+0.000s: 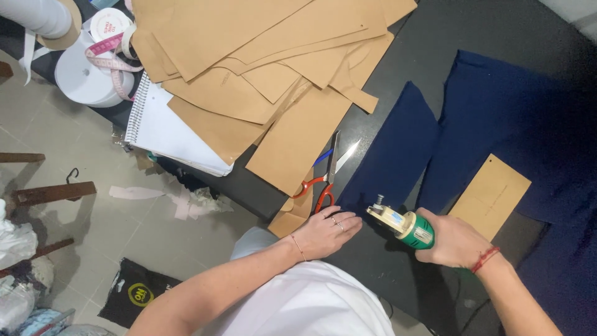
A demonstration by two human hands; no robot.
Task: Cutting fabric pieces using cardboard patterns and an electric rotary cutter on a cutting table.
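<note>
Currently I see my right hand (454, 239) wrapped around the green body of a small electric cutter (404, 225), its fingers curled tight about the housing. The cream-coloured head with its metal post points toward the lower edge of the dark blue fabric (398, 155) lying flat on the black bench (429, 37). The tool sits at the near edge of the bench, just beside the cloth; whether the blade is actually in the cloth I cannot tell.

My left hand (326, 231) lies palm down beside the tool head, fingers (347, 221) pressed together and extended flat at the corner of the fabric.

Handling notes:
- Fabric: I judge it light, soft and limp. It will likely slide and bunch on the smooth bench top unless pinned flat, so a flat palm close to the cut line suits it better than a pinch.
- Cutter: rigid, compact and probably moderately heavy for its size (a motor sits in the housing). The green barrel is the place to hold it, well back from the cutting head.
- A tan card pattern piece (490, 196) rests on a further spread of blue cloth to the right; it looks stiff and light and would shift at a nudge.

Around the work area: red-handled scissors (320, 183) lie just beyond my left hand, a heap of brown paper patterns (267, 68) covers the far left of the bench, with a spiral notebook (165, 127) and a pink measuring tape (109, 53) beside white rolls at the corner.
</note>
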